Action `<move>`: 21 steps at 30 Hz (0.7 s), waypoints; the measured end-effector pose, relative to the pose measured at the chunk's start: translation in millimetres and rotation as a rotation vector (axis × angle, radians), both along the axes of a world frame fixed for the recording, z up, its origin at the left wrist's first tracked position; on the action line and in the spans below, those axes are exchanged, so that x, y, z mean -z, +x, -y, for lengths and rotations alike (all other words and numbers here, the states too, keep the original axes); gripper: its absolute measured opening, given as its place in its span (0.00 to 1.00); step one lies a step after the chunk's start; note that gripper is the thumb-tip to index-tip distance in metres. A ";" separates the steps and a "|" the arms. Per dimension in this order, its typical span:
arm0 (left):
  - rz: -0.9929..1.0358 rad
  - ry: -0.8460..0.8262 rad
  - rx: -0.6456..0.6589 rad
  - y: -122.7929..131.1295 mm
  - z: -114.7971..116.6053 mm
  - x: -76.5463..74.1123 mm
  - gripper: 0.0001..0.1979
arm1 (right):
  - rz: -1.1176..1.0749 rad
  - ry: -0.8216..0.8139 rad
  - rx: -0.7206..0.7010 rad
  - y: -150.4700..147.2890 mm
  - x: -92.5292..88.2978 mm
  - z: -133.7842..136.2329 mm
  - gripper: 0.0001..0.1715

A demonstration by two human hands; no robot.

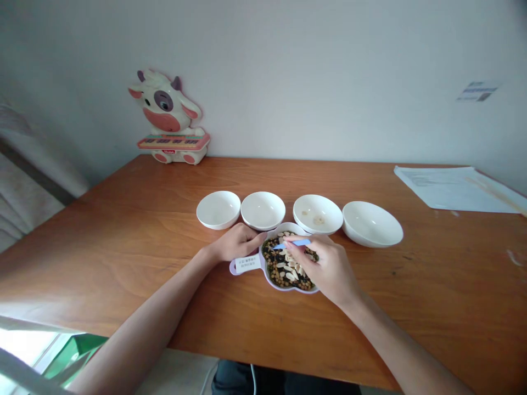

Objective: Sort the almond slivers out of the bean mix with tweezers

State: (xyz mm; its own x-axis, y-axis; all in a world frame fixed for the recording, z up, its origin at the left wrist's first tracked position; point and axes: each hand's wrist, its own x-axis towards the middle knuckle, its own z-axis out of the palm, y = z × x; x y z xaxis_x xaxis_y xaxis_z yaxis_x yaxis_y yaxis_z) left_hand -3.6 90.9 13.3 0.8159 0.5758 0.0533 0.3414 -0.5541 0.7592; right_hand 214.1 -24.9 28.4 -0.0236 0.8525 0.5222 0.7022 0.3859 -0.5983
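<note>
A shallow lilac-rimmed dish (291, 288) sits on the table in front of me, filled with a mix of tan beans, dark seeds and pale almond slivers (285, 269). A white printed label (247, 264) covers its left handle. My left hand (237, 243) grips the dish's left rim, fingertips reaching the mix. My right hand (325, 269) is over the dish's right side, pinching a slim blue plastic tool (298, 242), whose tip is among the slivers. The fingers hide part of the mix.
Several white bowls stand in a row behind the dish: one (218, 209), another (262, 210), a third with crumbs (317, 214), and a larger one (372, 223). Papers (457, 189) lie at the right. A cow toy (167, 120) stands against the wall.
</note>
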 end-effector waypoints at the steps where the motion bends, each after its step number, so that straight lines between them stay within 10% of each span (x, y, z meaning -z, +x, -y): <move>1: 0.002 -0.003 0.004 -0.1 -0.2 0.3 0.31 | 0.010 -0.004 0.001 0.2 0.6 -0.2 0.08; 21: -0.004 0.008 -0.003 -1.2 -0.2 -1.5 0.32 | 0.059 0.082 -0.002 -0.6 -1.7 2.0 0.06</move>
State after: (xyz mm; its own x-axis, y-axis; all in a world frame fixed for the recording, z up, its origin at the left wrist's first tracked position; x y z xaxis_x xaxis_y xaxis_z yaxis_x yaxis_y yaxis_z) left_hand -4.9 91.0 14.9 0.8142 0.5780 0.0553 0.3459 -0.5594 0.7533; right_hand 213.5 -26.8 30.1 -0.0580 0.8068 0.5879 0.7345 0.4334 -0.5222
